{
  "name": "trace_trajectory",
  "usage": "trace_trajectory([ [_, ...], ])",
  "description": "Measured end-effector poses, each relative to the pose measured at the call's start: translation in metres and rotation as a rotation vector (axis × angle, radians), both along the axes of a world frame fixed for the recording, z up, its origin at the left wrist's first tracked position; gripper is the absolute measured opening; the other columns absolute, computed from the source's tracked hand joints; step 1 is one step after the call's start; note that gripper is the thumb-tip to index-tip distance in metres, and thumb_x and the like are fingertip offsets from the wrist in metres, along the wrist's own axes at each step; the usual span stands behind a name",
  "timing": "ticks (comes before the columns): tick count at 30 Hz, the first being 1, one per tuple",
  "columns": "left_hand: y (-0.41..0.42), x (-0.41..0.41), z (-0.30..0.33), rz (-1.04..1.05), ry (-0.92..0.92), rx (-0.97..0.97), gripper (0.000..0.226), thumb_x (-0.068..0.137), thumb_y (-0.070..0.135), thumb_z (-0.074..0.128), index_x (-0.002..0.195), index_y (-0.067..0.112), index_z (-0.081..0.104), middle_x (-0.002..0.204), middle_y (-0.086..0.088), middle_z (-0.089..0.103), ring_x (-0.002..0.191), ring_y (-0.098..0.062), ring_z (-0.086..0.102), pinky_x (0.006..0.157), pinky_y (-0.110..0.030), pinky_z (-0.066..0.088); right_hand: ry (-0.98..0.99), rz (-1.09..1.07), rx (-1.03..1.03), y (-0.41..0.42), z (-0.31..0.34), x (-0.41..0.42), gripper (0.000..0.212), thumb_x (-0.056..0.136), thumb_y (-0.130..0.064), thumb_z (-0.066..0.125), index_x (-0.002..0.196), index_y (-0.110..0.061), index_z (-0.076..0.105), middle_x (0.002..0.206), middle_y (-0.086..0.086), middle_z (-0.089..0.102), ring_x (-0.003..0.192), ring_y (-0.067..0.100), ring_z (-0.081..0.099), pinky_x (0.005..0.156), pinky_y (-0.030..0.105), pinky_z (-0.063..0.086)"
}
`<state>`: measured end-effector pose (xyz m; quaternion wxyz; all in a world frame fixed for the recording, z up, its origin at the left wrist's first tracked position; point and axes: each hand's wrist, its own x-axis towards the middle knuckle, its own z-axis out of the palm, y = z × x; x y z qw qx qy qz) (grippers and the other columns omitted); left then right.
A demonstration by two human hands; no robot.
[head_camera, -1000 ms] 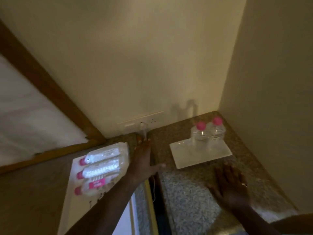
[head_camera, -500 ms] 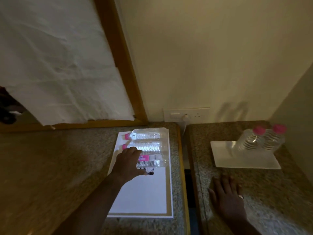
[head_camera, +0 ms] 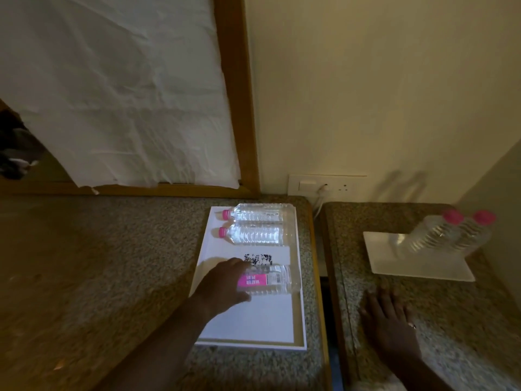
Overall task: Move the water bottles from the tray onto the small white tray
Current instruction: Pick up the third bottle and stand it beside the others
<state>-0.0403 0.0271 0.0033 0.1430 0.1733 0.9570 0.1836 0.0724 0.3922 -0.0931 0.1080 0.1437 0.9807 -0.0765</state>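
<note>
Clear ribbed plastic bottle (head_camera: pixel 267 279) lies in left hand (head_camera: pixel 222 283)'s grip.

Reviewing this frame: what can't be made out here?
Head view only:
- Cap of the labelled bottle: covered by the left hand.
- Two standing bottles on the small white tray: motion-blurred, labels unreadable.
- Dark print on the big tray: too small.
- Right hand: dim, blurred.

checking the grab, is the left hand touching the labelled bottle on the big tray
Touching. In the head view the left hand wraps the neck end of the labelled bottle, fingers overlapping its pink label.
</note>
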Motion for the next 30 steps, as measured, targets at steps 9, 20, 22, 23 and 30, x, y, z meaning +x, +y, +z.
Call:
trace_trajectory([
  [9,-0.021,0.010,-0.005,0.130,0.018,0.040,0.076,0.056,0.049,0.086,0.122,0.023,0.057,0.116,0.001,0.064,0.110,-0.022,0.052,0.086,-0.033,0.045,-0.013,-0.005,0.020,-0.001,-0.006,-0.001,0.082,0.088,-0.065,0.004,0.152,-0.020,0.026,0.159,0.016,0.025,0.146,0.040,0.016,0.116,0.059,0.020],
  [20,0.029,-0.023,0.070,0.107,0.132,0.416,0.067,0.046,0.063,0.084,0.104,0.041,0.059,0.100,0.024,0.060,0.093,0.002,0.057,0.072,-0.009,0.044,0.052,0.020,-0.006,0.001,-0.010,0.000,0.078,0.096,-0.062,0.007,0.146,-0.013,0.041,0.149,0.022,0.042,0.137,0.047,0.035,0.105,0.066,0.033],
  [22,0.047,-0.020,0.068,0.060,0.120,0.475,0.066,0.052,0.056,0.086,0.109,0.038,0.058,0.106,0.019,0.061,0.097,-0.001,0.056,0.079,-0.016,0.047,0.056,0.014,-0.022,0.000,-0.010,0.001,0.078,0.096,-0.062,0.007,0.145,-0.013,0.041,0.149,0.022,0.043,0.137,0.047,0.036,0.106,0.066,0.034],
  [23,0.055,-0.018,0.065,0.051,0.108,0.508,0.066,0.054,0.052,0.086,0.111,0.036,0.057,0.109,0.015,0.062,0.099,-0.003,0.056,0.082,-0.021,0.049,0.057,0.011,-0.030,-0.001,-0.010,0.001,0.078,0.096,-0.062,0.006,0.146,-0.013,0.040,0.150,0.022,0.041,0.138,0.046,0.034,0.107,0.065,0.032],
  [30,0.081,-0.011,0.048,0.088,0.032,0.543,0.067,0.051,0.055,0.086,0.107,0.056,0.049,0.107,0.028,0.059,0.103,0.011,0.054,0.079,0.000,0.039,0.074,0.006,-0.070,0.003,-0.013,0.003,0.073,0.094,-0.062,0.005,0.153,-0.024,0.023,0.161,0.013,0.019,0.148,0.036,0.009,0.118,0.056,0.012],
])
